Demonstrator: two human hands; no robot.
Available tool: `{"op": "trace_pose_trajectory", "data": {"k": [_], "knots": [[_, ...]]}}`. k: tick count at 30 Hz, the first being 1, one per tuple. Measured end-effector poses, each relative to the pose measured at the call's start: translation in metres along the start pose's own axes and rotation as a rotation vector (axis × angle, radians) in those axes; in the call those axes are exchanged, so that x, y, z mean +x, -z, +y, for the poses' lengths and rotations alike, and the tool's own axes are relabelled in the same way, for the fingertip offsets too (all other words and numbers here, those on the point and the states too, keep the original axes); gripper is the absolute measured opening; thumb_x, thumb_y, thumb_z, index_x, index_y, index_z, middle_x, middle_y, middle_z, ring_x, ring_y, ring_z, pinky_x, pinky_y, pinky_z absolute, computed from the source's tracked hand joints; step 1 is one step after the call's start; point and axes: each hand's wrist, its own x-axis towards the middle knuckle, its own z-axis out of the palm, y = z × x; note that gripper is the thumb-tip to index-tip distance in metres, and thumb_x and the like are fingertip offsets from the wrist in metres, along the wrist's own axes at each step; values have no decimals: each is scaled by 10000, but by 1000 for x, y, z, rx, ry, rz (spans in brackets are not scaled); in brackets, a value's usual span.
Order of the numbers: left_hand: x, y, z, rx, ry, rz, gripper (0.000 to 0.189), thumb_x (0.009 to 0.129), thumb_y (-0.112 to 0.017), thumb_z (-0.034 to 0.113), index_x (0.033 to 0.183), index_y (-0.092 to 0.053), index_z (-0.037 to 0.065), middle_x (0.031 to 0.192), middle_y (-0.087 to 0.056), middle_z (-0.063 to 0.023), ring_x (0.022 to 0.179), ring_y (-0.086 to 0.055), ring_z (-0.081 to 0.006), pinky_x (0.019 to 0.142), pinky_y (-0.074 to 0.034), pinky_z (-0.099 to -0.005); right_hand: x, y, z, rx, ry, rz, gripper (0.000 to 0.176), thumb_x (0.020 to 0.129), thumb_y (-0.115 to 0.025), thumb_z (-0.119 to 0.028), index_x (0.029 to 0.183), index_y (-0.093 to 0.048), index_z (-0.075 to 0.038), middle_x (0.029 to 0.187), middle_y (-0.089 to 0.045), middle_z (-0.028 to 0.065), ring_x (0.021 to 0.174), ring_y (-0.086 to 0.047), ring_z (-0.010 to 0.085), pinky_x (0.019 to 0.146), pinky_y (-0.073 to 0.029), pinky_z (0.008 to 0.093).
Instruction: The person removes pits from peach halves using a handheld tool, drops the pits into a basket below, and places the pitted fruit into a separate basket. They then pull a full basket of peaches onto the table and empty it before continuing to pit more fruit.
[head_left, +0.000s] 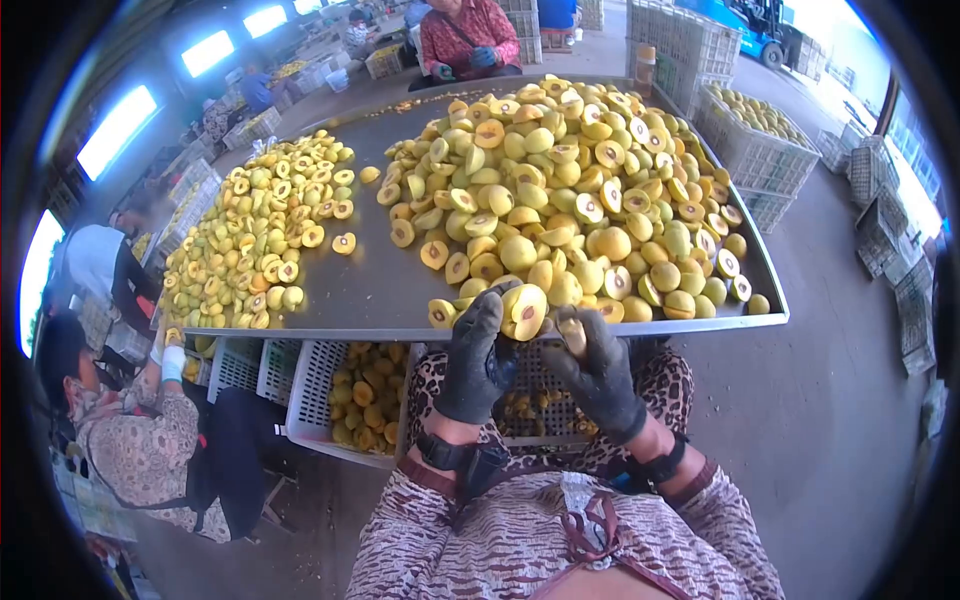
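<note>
In a dark glove, my left hand (470, 362) grips a yellow peach half (524, 312), its cut face and brown pit cavity turned up. My right hand (603, 378), gloved too, is closed around a short tool with a pale wooden handle (573, 336); its working end is hidden near the fruit. Both hands are at the front edge of the metal table (365, 260). Just beyond them rises a big pile of yellow peaches (560, 190), many cut open with brown pits showing.
A second heap of peach halves (250, 230) lies on the table's left side. Below the edge, a white crate (310, 385) holds more fruit. A co-worker (150, 440) sits at left, and another person (470, 40) faces me across the table. Stacked crates (760, 160) stand at right.
</note>
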Motion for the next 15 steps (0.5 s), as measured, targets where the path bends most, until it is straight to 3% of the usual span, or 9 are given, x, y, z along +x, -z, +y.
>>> {"op": "trace_pose_trajectory", "data": {"k": [2, 4, 6, 8, 10, 11, 12, 14, 15], "knots": [[3, -2, -5, 302, -48, -143, 553, 1014, -539, 334, 1402, -423, -42, 1316, -560, -126, 1240, -531, -215, 1096, -393, -339, 9, -10, 7, 31, -65, 35, 218, 899, -654, -100, 1096, -575, -46, 757, -583, -8, 640, -553, 81, 567, -458, 235], [-5, -4, -12, 297, -15, -166, 573, 1010, -555, 285, 1441, -380, -49, 1372, -524, -114, 1276, -489, -172, 1098, -361, -292, 16, -9, 18, 70, -110, 74, 219, 903, -650, -101, 1101, -570, -49, 773, -580, -20, 651, -544, 69, 576, -467, 241], [-5, 0, -21, 242, -27, -141, 566, 1010, -553, 249, 1458, -360, -38, 1395, -505, -107, 1295, -468, -168, 1097, -363, -305, 22, -2, 30, 648, -600, 49, 363, 878, -679, -180, 1183, -545, -36, 828, -612, 43, 640, -589, 98, 537, -474, 214], [-2, 3, -25, 303, -111, -88, 536, 1016, -535, 217, 1464, -356, -17, 1388, -510, -105, 1268, -492, -165, 1079, -388, -311, 29, -8, 19, 630, -611, 79, 312, 895, -660, -192, 1138, -541, -35, 797, -593, 41, 553, -550, 97, 474, -448, 229], [2, 11, -20, -12, 46, -56, 494, 1029, -507, 226, 1450, -379, 1, 1366, -523, -107, 1246, -517, -175, 1061, -416, -320, 27, -9, 11, 552, -674, -61, 219, 918, -628, -191, 1056, -535, -48, 774, -575, 30, 538, -532, 92, 444, -422, 233], [0, 9, -19, -156, 54, 24, 452, 1049, -455, 260, 1413, -424, -5, 1337, -540, -108, 1217, -541, -184, 1038, -439, -328, 21, -11, 21, 261, -412, -110, 162, 943, -601, -193, 968, -523, -53, 757, -545, 4, 609, -512, 65, 507, -415, 225], [-1, 12, -17, -152, 46, 30, 452, 1049, -455, 260, 1413, -424, -5, 1337, -540, -108, 1217, -541, -184, 1038, -439, -328, 17, -12, 20, 267, -408, -118, 162, 943, -601, -193, 968, -523, -53, 757, -545, 4, 609, -512, 65, 507, -415, 225], [0, 16, -16, -107, 13, 49, 463, 1060, -418, 302, 1400, -437, -13, 1332, -545, -107, 1216, -541, -188, 1039, -435, -328, 13, -10, 10, 206, -344, -110, 162, 953, -609, -134, 922, -545, 12, 704, -530, 91, 625, -513, 163, 590, -440, 326], [1, 19, -20, -128, 24, 46, 486, 1062, -404, 325, 1402, -430, -21, 1337, -540, -112, 1226, -532, -186, 1048, -427, -328, 6, -10, 23, 161, -351, -184, 149, 932, -626, -123, 936, -570, 15, 694, -555, 103, 620, -530, 169, 590, -447, 347]]}}
